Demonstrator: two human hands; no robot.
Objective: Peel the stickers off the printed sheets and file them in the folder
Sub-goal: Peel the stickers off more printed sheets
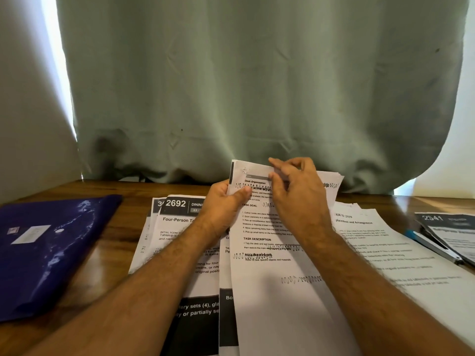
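Note:
A printed sheet (272, 273) headed "Desk Organization" is raised at its far end above the table. My left hand (223, 204) grips its upper left edge, thumb on the front. My right hand (295, 191) is at the sheet's top, thumb and fingers pinching at the grey header strip; whether a sticker is between them is too small to tell. A dark blue plastic folder (48, 250) with a white label lies closed at the left of the table.
More printed sheets lie spread on the wooden table (115, 255): a "2692" sheet (180, 227) at the left, a text page (401, 255) at the right, a "2541" sheet (452, 232) far right beside a blue pen (431, 245). A green curtain (257, 86) hangs behind.

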